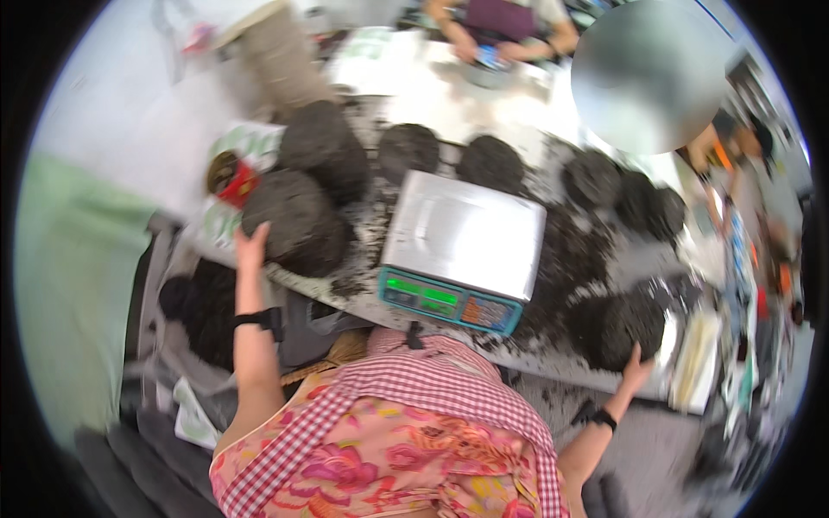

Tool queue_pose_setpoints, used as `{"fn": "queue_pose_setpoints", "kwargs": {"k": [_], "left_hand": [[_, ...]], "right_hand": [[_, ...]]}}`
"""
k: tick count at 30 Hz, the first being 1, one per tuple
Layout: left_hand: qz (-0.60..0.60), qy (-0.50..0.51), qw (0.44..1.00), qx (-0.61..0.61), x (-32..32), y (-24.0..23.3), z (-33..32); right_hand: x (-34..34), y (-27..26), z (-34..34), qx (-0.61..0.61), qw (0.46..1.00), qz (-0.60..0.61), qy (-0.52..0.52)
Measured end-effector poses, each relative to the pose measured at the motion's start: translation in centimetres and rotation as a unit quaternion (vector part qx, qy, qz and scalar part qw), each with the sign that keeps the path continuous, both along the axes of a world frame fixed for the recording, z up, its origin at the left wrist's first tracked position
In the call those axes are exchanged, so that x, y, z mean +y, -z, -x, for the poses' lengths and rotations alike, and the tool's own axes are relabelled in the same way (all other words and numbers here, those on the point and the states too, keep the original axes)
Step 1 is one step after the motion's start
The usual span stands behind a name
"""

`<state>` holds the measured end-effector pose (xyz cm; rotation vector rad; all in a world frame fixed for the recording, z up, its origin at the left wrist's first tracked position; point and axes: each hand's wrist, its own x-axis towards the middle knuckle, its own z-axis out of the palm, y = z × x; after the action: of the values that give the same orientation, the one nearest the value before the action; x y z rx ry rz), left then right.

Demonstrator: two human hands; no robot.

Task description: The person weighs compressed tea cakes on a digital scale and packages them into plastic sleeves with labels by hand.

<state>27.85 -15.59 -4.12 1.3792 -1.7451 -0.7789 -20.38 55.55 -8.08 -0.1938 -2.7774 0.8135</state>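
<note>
My left hand [251, 246] rests against the near left side of a stack of dark, round pressed cakes [291, 220], thumb and fingers spread. My right hand [638, 370] touches the near right side of another dark round cake or stack [618, 330] at the table's right. Between them stands a digital weighing scale [466, 233] with a bare steel plate, a teal front and lit green displays. Dark crumbs [570, 259] lie around it. Whether either hand bears any weight cannot be told.
More dark cakes [408, 152] line the table behind the scale. A red tin [236, 184] stands at the left, above an open bag of dark material [214, 311]. Across the table, a person's hands [482, 52] hold a small blue and white object. Other people are at the right.
</note>
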Motion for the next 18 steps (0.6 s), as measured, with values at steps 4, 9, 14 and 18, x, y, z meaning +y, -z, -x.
{"fn": "queue_pose_setpoints", "kwargs": {"k": [4, 9, 14, 18], "left_hand": [[0.133, -0.096, 0.985, -0.053, 2.3, -1.2, 0.6], [-0.032, -0.106, 0.949, 0.294, 2.8, -5.3, 2.3], [-0.1, 0.105, 0.966, 0.212, 9.3, -1.2, 13.6], [-0.159, 0.179, 0.955, 0.173, 14.2, 8.0, 20.3]], "right_hand": [[-0.9, -1.8, -1.1, 0.056, 0.976, -0.212, 0.012], [-0.7, -3.9, -1.2, 0.01, 0.99, -0.136, 0.032], [1.2, -3.2, 1.2, -0.026, 0.997, -0.079, -0.001], [-0.5, -3.3, 1.9, -0.031, 0.992, -0.121, -0.031]]}}
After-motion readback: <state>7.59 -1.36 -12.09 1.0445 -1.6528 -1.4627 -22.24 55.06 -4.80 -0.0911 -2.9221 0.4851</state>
